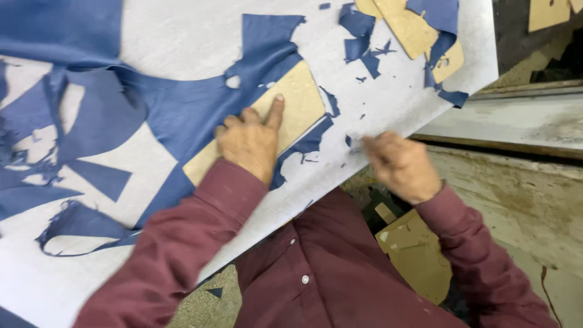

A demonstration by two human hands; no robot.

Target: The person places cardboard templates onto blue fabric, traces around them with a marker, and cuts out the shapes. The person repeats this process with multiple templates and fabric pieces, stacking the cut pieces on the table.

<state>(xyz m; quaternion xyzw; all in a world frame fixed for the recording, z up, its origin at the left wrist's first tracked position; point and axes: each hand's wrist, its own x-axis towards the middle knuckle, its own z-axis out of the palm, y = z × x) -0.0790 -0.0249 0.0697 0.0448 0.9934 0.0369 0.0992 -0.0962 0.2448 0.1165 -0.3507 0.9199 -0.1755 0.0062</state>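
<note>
On the white table: the left hand (249, 141) lies flat on a tan cardboard pattern (291, 109) that rests on blue cloth (182, 109), near the table's (200, 36) front edge.

Left hand: fingers mostly spread and pressed down, forefinger stretched out along the pattern toward its far end; it holds nothing, it only pins the card to the cloth.

Right hand (401, 167): loosely curled just past the table edge, fingertips pinched at something small and blurred at the edge; whether it grips a tool or a scrap cannot be told.

Pattern's lie: its long axis runs on a slant, from the near left end under the wrist to the far right end by the cut edge of the cloth; the far end is the wider one and points up and right.

Doing the step well: it seems best that the palm bears straight down so the card does not skid on the cloth, with the forefinger steadying the far end, and that the cloth beneath stays smooth along the pattern's long edges.

Around it: blue offcuts (364, 36) and further tan pattern pieces (413, 30) lie at the far right corner; a large cut-out remnant of blue cloth (61, 121) spreads to the left; another card piece (419, 255) sits low beside the person's maroon shirt (328, 267).
</note>
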